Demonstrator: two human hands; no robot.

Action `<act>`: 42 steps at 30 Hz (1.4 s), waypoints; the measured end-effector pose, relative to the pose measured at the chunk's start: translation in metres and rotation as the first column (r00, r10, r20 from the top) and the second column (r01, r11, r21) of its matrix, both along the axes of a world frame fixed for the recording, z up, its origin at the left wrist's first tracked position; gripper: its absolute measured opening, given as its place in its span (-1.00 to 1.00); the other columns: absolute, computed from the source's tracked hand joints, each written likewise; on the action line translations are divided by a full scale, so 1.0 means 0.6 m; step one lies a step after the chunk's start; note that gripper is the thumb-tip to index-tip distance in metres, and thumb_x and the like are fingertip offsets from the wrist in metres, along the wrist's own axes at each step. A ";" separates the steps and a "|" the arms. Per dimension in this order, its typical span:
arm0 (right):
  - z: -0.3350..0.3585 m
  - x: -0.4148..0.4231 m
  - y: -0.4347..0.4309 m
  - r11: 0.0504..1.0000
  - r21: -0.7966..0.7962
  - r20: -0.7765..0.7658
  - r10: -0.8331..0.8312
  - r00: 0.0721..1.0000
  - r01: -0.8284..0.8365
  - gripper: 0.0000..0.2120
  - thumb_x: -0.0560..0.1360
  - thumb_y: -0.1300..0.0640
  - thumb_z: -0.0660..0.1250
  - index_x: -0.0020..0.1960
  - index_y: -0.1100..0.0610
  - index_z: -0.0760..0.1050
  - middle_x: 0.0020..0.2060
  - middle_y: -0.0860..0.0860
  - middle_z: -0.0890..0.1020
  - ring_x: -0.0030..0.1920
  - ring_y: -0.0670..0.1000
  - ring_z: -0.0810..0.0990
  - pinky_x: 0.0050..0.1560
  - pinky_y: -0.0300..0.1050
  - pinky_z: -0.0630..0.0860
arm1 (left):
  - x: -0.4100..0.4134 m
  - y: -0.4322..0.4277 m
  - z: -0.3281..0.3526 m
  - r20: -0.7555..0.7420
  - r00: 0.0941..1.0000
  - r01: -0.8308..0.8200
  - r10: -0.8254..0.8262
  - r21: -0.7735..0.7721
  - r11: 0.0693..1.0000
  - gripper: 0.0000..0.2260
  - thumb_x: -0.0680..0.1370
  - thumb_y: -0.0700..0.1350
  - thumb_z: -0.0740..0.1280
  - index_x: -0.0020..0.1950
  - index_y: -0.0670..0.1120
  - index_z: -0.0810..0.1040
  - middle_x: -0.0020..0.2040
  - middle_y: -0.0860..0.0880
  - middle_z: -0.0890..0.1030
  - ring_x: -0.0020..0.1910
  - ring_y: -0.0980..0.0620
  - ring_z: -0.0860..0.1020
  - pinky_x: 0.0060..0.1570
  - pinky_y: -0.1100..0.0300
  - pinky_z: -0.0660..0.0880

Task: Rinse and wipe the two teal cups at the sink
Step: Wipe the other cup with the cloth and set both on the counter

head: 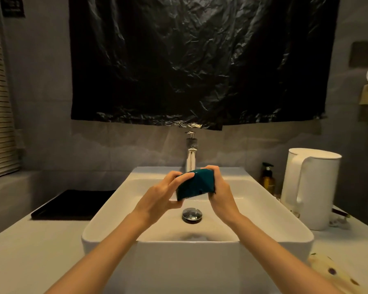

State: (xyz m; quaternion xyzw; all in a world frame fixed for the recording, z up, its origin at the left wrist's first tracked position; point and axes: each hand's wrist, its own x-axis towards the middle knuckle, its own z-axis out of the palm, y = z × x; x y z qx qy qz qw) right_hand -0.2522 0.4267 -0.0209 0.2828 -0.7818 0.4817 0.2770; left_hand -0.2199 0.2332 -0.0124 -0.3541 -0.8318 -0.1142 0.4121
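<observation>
Teal cup sideways, long axis left-right; left hand, right hand: grip around its ends

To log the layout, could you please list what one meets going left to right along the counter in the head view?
In order: black tray → left hand → teal cup → right hand → amber pump bottle → white kettle.
</observation>
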 end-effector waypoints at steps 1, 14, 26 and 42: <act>-0.001 0.000 0.001 1.000 0.013 -0.039 -0.010 0.999 0.011 -0.61 0.58 0.32 0.21 0.30 -0.03 0.25 -0.01 -0.02 0.50 -0.03 0.00 0.54 -0.06 -0.19 0.59 | 0.001 0.000 0.002 -0.050 0.999 -0.002 0.001 -0.021 1.000 -0.17 0.29 -0.23 0.57 0.42 0.00 0.20 0.21 -0.09 0.44 -0.13 -0.09 0.63 -0.21 0.16 0.63; 0.000 0.000 -0.002 0.998 -0.017 0.196 -0.050 0.979 0.055 -0.80 0.62 0.17 0.17 0.24 0.06 0.32 0.04 0.03 0.56 0.00 0.06 0.58 -0.32 -0.22 0.60 | 0.001 0.018 -0.006 0.305 0.931 0.064 -0.200 0.403 0.913 -0.29 0.38 -0.26 0.50 0.41 0.14 0.29 0.25 -0.01 0.50 0.17 0.01 0.53 0.13 0.26 0.52; 0.020 0.029 0.023 0.975 -0.109 0.293 -0.152 0.944 0.191 -0.69 0.57 -0.05 0.24 0.23 0.08 0.51 0.13 0.04 0.60 -0.17 0.03 0.63 -0.46 -0.31 0.54 | 0.018 0.059 -0.003 0.559 0.590 -0.325 -0.583 0.825 0.462 -0.50 0.52 -0.27 0.35 0.40 0.09 0.38 0.26 -0.12 0.47 0.11 -0.14 0.53 -0.19 0.03 0.63; -0.069 0.158 0.321 0.655 0.334 0.291 -0.756 0.587 0.678 -0.76 0.62 0.10 0.14 0.25 0.00 0.44 0.25 0.05 0.47 0.22 0.12 0.41 0.13 0.11 0.53 | 0.044 0.069 -0.010 0.722 0.471 -0.360 -0.506 0.681 0.638 -0.58 0.54 -0.20 0.33 0.34 0.14 0.41 0.21 -0.19 0.52 0.10 -0.20 0.55 -0.22 0.01 0.61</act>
